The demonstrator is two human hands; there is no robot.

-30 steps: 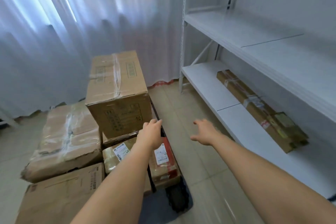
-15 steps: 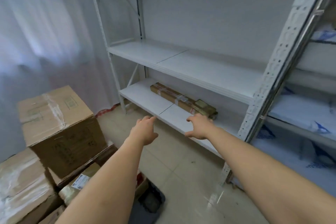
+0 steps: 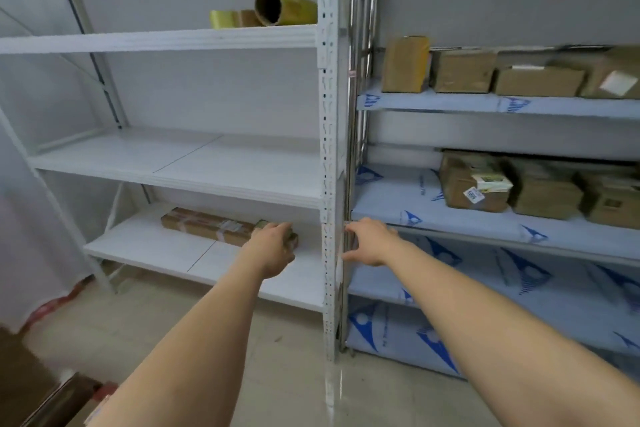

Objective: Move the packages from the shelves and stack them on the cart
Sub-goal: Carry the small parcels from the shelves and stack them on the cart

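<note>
- Head view: left hand (image 3: 273, 246) & right hand (image 3: 369, 241) both empty, fingers loose, reaching twd shelves.
- Long package (image 3: 207, 226) lies on white rack's bottom shelf (image 3: 145, 246), left hand in front of its right end.
- Advice: take it w/ 2 hands, 1 per end, keep level; it's long, may snag upright post (image 3: 329, 156).

- A long box (image 3: 207, 226) lies on the low shelf (image 3: 145, 246) of the left rack.
- Two rolls (image 3: 273, 10) lie on the top shelf (image 3: 156, 40).
- More boxes (image 3: 474, 184) sit on the right rack (image 3: 450, 218), beside the left one.
</note>
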